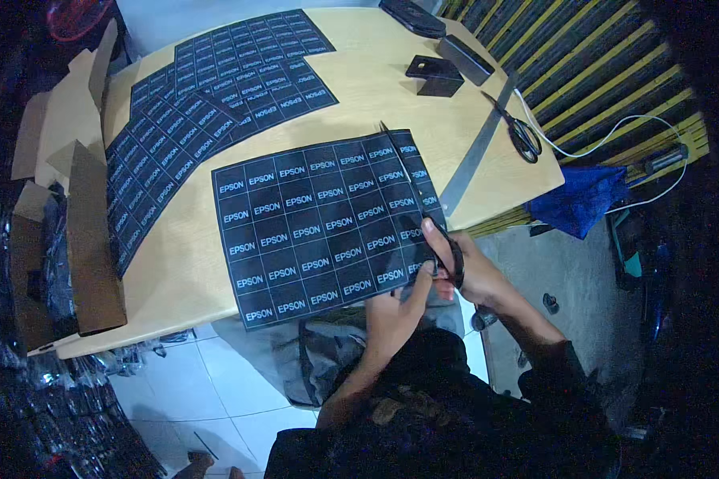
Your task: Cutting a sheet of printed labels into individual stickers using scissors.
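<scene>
A black sheet printed with a grid of pale lettered rectangles lies over the front of the table. My left hand grips its near right corner, thumb on top and the other fingers hidden beneath. In my right hand is a pair of scissors, its dark handles around my fingers. The long blades run up along the right-hand column of the sheet, with the tips beyond the far edge. A narrow strip of the sheet shows on the right side of the blades.
More printed black sheets overlap at the back left. An open cardboard box stands along the left edge. A second pair of scissors, a steel ruler and a black folded bracket lie on the right. Blue cloth hangs beside a white cable.
</scene>
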Demonstrator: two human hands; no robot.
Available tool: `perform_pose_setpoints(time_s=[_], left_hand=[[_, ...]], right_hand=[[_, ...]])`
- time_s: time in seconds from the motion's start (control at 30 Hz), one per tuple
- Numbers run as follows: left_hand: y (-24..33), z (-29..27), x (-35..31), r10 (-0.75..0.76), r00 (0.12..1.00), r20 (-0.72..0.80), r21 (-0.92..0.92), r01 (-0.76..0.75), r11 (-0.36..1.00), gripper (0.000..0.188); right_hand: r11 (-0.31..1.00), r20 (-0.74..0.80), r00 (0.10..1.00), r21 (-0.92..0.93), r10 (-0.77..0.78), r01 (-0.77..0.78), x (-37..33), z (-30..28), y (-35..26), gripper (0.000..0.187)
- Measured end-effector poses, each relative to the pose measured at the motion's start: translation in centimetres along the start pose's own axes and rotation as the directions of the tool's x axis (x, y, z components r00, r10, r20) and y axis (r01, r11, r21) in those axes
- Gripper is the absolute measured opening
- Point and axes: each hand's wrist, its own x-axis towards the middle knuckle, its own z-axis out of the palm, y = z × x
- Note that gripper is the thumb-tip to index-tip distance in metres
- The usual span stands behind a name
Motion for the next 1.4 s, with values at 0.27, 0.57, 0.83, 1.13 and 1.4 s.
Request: perform_pose_setpoints(time_s=[0.27, 0.57, 0.83, 1.13, 1.4], left_hand=[[1.3, 1.4, 1.1, -0.045, 0.991, -0.125, 0.084, 0.056, 0.995, 0.015], [1.5, 1.5, 0.3, -0.067, 0.991, -0.116, 0.168, 0.086, 0.982, 0.016], [0.0, -1.2, 0.6, -0.183, 0.967, -0.178, 0.231, 0.222, 0.947, 0.022], [2.1, -4.9, -1.5, -0.571, 0.744, 0.348, 0.691, 0.208, 0.692, 0.029], [3.4, 4.0, -0.4, -0.025, 0.905, 0.424, 0.828, -0.376, 0.416, 0.026]], right_hand=[[0.998, 0.067, 0.998, 0.055, -0.015, 0.012, 1.6, -2.0, -1.7, 0.053], [0.884, -0.108, 0.891, -0.219, -0.442, 0.412, 0.0, -5.7, -0.6, 0.03], [0.758, -0.361, 0.669, -0.368, -0.65, 0.538, 0.4, -9.9, 2.9, 0.017], [0.586, -0.22, 0.577, -0.56, -0.786, 0.586, 2.3, -12.1, 3.1, 0.017], [0.688, -0.361, 0.591, -0.273, -0.721, 0.673, 2.7, -12.5, 5.3, 0.013]])
